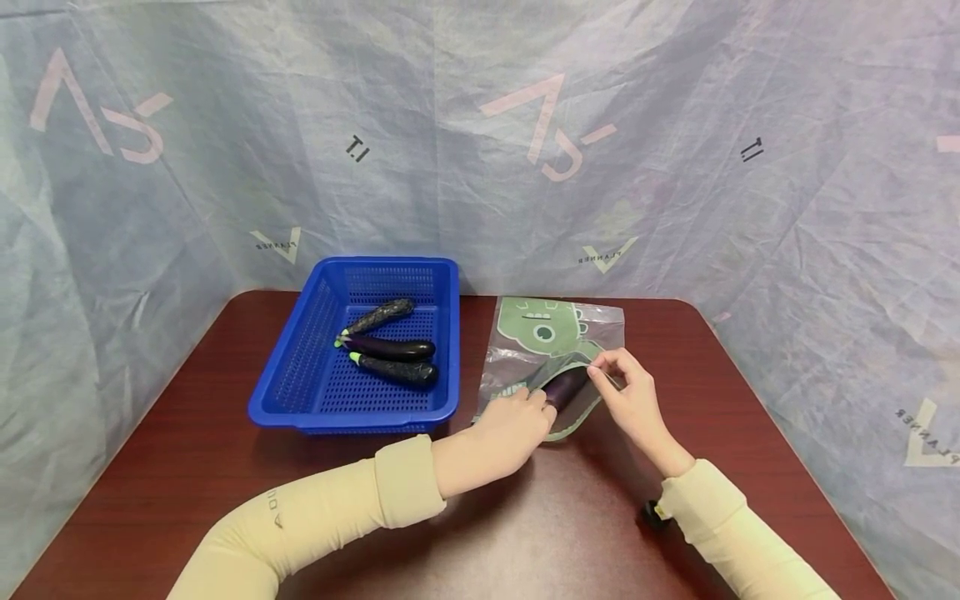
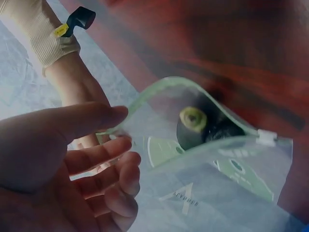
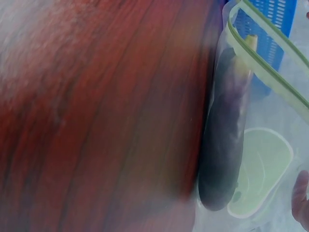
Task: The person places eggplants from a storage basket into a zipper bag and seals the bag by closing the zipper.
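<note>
Bag [image 1: 536, 350]: it lay on the bench [image 1: 517, 533], with its mouth spread toward the person. A white slider [image 2: 267, 137] sat at the end of the green rim [image 2: 170, 80], on the basket side of the bag.
Eggplant [image 1: 566, 387]: it was inside the bag, close to the mouth. Its stem end [image 2: 193, 118] faced this mouth. A dark shape lay just beside it in the bag, but I could not tell what it was.
Long axis: it went slantwise across the bag, the stem end to the basket side, the round end away from the basket.
Left hand [image 1: 510, 425]: it was at the left part of the bag's mouth. Its grip was spread loosely, with a gap from thumb to fingers, and I saw nothing firmly held. Whether it touched the eggplant, I could not tell.
Right hand [image 1: 632, 395]: its grip pinched the bag's edge at the right of the mouth.
Nearer hand: the left was nearer to the stem end, the right to the round end.
Basket [image 1: 352, 419]: it stood left of the bag, with three other eggplants [image 1: 386, 348] inside.
Cloth [image 1: 450, 192]: it hung behind the bag.
</note>
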Motion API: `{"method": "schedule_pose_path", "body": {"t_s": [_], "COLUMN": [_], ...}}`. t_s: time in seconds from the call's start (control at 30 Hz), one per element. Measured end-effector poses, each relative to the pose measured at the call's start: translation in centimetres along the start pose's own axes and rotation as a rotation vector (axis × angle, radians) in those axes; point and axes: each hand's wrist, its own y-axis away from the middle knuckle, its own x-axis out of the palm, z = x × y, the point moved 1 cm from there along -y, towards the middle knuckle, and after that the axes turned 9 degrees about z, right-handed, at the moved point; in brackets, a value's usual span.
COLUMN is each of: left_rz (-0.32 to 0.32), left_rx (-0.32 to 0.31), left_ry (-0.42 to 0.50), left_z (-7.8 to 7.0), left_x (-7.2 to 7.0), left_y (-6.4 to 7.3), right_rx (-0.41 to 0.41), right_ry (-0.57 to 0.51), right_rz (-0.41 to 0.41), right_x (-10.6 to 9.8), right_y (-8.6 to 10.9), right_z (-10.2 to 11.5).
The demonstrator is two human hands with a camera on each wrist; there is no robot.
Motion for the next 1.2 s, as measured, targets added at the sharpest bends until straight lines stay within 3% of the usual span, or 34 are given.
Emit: {"method": "schedule_pose_path", "body": {"t_s": [0.43,0.8,1.07,1.2], "left_rz": [0.105,0.240,0.387,0.408], "left_rx": [0.010,0.032,0.033,0.047], "left_ry": [0.042,0.222,0.359,0.456], "left_z": [3.6,8.5,12.9,15.0], "left_x": [-2.3,-4.5,-4.4,-3.8], "left_y": [0.7,0.8,0.2,0.0], "right_rx": [0.009,-0.007,-0.002,-0.004], "right_ry": [0.004,0.013,0.009,0.004], "right_rz": [-0.003,-0.003,-0.003,-0.001], "right_x": [-0.1,-0.2,-0.2,-0.1], "right_y": [0.0,-0.1,-0.1,-0.2], "right_z": [0.3,0.3,0.2,0.2]}}
